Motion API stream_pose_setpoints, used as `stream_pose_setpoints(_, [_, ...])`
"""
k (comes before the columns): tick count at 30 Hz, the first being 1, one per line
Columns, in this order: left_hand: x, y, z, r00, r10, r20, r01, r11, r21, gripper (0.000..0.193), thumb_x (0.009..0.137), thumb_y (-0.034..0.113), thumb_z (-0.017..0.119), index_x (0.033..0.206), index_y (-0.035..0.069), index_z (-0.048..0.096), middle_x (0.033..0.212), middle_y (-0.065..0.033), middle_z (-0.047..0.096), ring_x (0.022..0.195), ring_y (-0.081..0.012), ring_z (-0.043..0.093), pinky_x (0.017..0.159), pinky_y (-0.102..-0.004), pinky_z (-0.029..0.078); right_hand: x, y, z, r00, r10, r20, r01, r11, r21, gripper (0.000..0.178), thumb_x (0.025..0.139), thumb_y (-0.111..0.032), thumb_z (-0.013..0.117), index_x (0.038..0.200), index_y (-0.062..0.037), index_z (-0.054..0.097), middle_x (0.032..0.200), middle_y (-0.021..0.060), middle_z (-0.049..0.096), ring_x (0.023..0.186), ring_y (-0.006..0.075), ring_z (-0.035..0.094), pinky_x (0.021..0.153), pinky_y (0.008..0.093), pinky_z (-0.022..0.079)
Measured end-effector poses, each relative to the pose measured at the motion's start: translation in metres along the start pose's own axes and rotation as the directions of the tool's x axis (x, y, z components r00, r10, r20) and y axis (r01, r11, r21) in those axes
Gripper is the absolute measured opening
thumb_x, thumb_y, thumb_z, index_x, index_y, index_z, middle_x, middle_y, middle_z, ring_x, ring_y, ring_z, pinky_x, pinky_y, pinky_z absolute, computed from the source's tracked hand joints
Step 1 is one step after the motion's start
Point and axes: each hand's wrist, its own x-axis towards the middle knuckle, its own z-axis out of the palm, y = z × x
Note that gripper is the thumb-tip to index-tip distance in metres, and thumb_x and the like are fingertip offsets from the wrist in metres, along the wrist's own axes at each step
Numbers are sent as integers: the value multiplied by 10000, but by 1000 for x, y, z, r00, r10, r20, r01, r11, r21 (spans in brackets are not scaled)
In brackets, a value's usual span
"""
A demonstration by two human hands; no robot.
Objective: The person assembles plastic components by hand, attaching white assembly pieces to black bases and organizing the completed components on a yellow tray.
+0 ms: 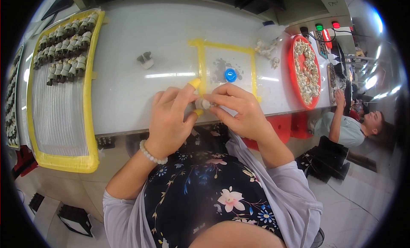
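Note:
Both my hands meet over the table's near edge. My left hand point(173, 115) has yellow finger covers on two fingertips and a beaded bracelet at the wrist. It pinches a small whitish part point(202, 104) whose kind I cannot make out. My right hand point(241, 109) closes its fingertips on the other side of the same part. Just beyond them, a blue round cap or small pot point(230, 75) sits among dark smudges inside a yellow-taped square point(224, 46). Up and left of my hands stands a small white-and-dark piece point(145, 60).
At the left, a yellow-edged tray point(62, 115) carries rows of small white-and-dark pieces point(64, 47). A red oval tray point(315, 100) of whitish parts stands at the right, beside a loose pile point(267, 50). A co-worker point(346, 126) sits farther right.

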Motion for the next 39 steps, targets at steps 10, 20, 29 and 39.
stream_pose_setpoints(10, [1,-4,1,1000,25,-14,-25,1000,-3,638,619,-43,676,1232,32,514,931,-48,682,865,-266,548,810,-376,394,9,-14,4,987,-159,13,157,955,-251,301,678,47,682,977,19,672,830,107,578,724,255,590,614,334,487])
stream_pose_setpoints(20, [4,-1,2,994,93,-49,-91,995,32,499,652,-16,667,1129,48,536,879,-37,642,822,-231,564,736,-365,382,8,-16,2,990,-126,68,141,938,-316,256,731,-24,675,984,3,652,835,115,568,790,266,577,690,341,485])
stream_pose_setpoints(29, [-3,-2,-23,996,-87,18,89,984,-154,327,684,-37,667,1006,5,624,969,-101,624,899,-221,577,789,-323,451,0,103,-72,723,234,-650,-229,969,94,448,802,-181,706,1200,-17,585,1154,130,621,1056,233,590,902,325,458])
stream_pose_setpoints(39, [-31,-25,-162,816,-338,-468,330,938,-102,317,740,-56,650,1047,5,603,896,-34,628,749,-100,552,659,-228,458,42,198,-116,771,350,-532,-381,923,55,350,742,-212,730,1007,-8,625,765,89,645,649,162,590,562,313,450])
